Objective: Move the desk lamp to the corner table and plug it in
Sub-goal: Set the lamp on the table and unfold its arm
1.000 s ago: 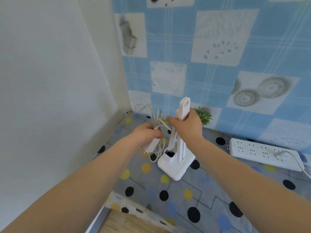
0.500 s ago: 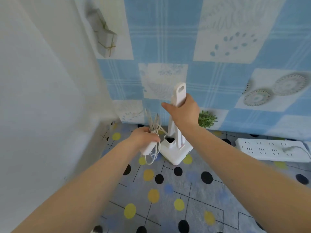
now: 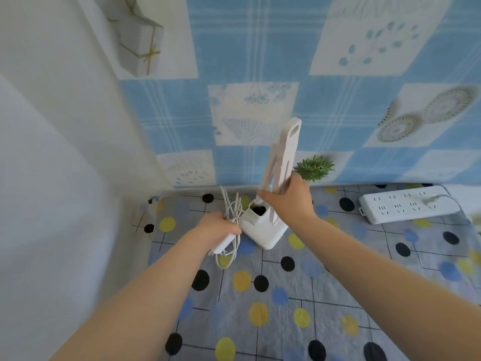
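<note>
Spotted cloth on the corner table (image 3: 260, 321) bears the desk lamp (image 3: 270, 204), right hand (image 3: 289, 201) clasping its stem, left hand (image 3: 218, 229) fisted round the bundled cord (image 3: 233, 209): best seat the base flat before letting go.

My right hand (image 3: 287, 201) has slid down the folded desk lamp (image 3: 276, 188) from near its top to low on its stem, and my view has drawn closer toward the corner.

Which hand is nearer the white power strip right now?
Right. The right hand grips the white folding desk lamp, left of the white power strip. The left hand, holding the bundled cord, is farther left.
</note>
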